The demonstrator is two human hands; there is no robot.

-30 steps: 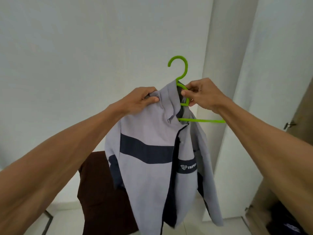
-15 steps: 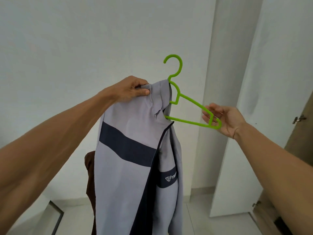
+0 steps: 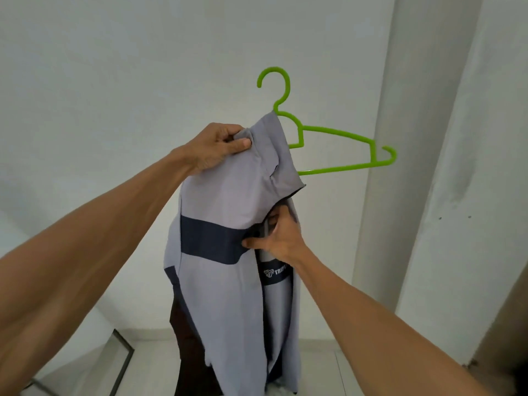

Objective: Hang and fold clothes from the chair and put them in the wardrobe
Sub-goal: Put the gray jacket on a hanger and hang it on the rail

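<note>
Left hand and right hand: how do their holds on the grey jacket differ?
The left hand pinches the grey jacket at its top, beside the green hanger; the right hand grips lower, at the front opening. The left hand's thumb lies on grey cloth; the right hand's, on the dark band. Both hold it.

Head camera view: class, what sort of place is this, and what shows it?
Probably a home bedroom: a grey and navy jacket half on a bright green plastic hanger, plain white walls, and seemingly a brown wooden wardrobe door at lower right.
</note>
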